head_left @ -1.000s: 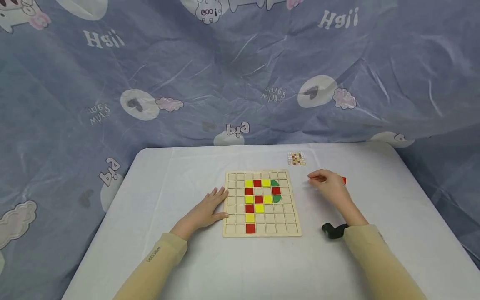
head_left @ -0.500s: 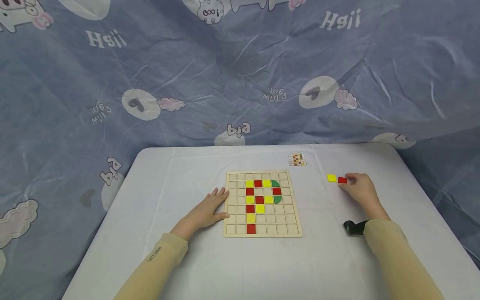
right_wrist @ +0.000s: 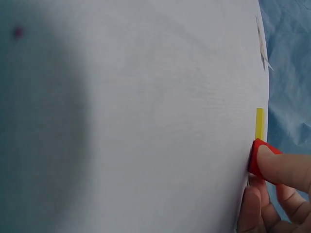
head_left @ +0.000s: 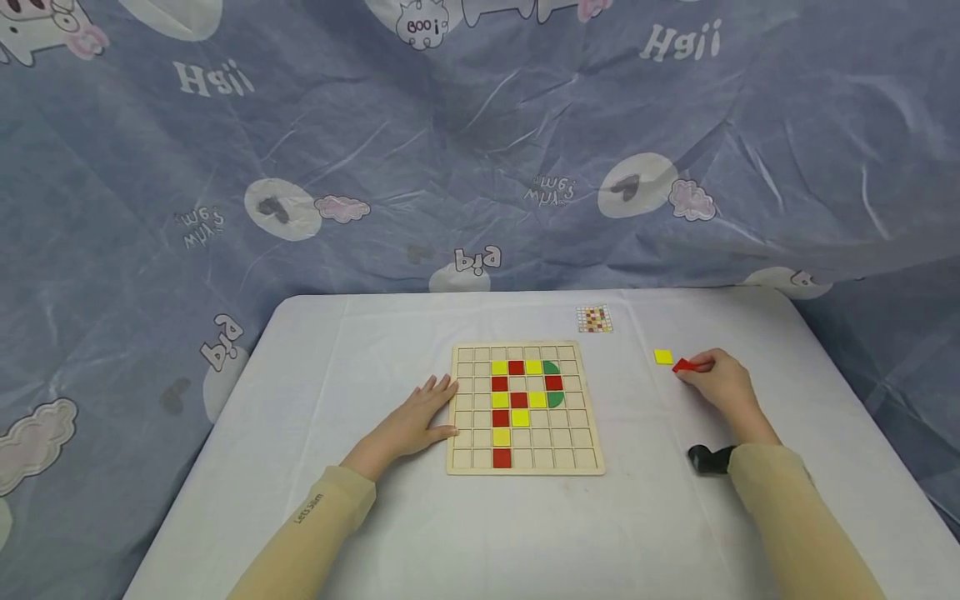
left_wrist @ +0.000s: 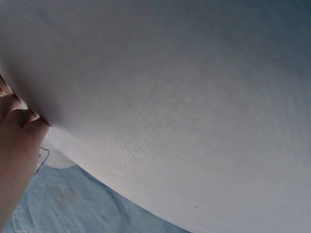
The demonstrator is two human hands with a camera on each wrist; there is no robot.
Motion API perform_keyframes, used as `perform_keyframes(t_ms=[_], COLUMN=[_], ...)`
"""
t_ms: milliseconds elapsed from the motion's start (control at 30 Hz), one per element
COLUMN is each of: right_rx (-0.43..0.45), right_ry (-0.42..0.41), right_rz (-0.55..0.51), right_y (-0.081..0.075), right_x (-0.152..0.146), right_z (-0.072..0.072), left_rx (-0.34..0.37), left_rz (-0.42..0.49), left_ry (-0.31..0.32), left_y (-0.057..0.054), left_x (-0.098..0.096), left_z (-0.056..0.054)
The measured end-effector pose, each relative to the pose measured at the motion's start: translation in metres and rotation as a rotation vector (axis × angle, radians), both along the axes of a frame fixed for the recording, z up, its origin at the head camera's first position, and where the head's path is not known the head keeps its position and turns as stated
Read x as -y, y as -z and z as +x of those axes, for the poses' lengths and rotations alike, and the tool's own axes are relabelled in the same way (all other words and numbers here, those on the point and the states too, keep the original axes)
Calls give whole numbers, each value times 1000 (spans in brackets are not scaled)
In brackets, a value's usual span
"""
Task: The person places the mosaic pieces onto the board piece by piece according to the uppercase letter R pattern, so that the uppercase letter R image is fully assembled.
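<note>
My right hand pinches a red square tile between thumb and fingers, low over the table at the right. In the right wrist view the thumb lies across that red tile, which is tilted. Just left of it a yellow square tile lies flat on the cloth. My left hand rests with fingers spread, touching the left edge of a wooden grid board. Red, yellow and green rounded tiles sit in some of the board's cells.
A small printed pattern card lies behind the board. The white-covered table ends at a blue patterned curtain. A black device shows at the right wrist.
My right hand has moved right, from beside the board to the loose tiles. It has taken hold of the red tile and tilted it. The left hand has stayed put.
</note>
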State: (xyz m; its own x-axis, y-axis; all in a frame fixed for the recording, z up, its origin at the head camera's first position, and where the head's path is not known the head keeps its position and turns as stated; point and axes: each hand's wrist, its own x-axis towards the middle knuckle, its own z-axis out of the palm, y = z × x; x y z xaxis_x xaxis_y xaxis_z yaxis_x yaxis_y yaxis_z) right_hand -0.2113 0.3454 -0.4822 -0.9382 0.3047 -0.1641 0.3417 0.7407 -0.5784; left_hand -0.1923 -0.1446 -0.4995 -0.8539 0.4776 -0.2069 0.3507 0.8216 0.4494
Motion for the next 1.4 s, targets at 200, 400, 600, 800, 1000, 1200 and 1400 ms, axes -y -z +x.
perform_keyframes(t_ms=[200, 400, 600, 800, 1000, 1200, 1400], right_rx=[-99, -98, -41, -3, -5, -9, -21], right_ry=[-41, -133, -247, -356, -435, -470, -470], right_rz=[-80, -197, -310, -359, -307, -280, -243], right_y=[-9, -20, -19, -17, -11, -6, -1], right_x=[13, 51, 96, 136, 165, 179, 186], right_z=[10, 19, 32, 46, 57, 60, 60], left_rx=[1, 0, 2, 1, -5, -9, -2], left_rz=[5, 6, -1, 1, -9, 3, 1], left_ry=[0, -5, -6, -5, -16, -4, -3], left_y=[-1, -2, -2, -1, 1, 1, -2], left_x=[0, -1, -2, -2, -2, -1, -2], left_z=[1, 1, 1, 0, 0, 0, 1])
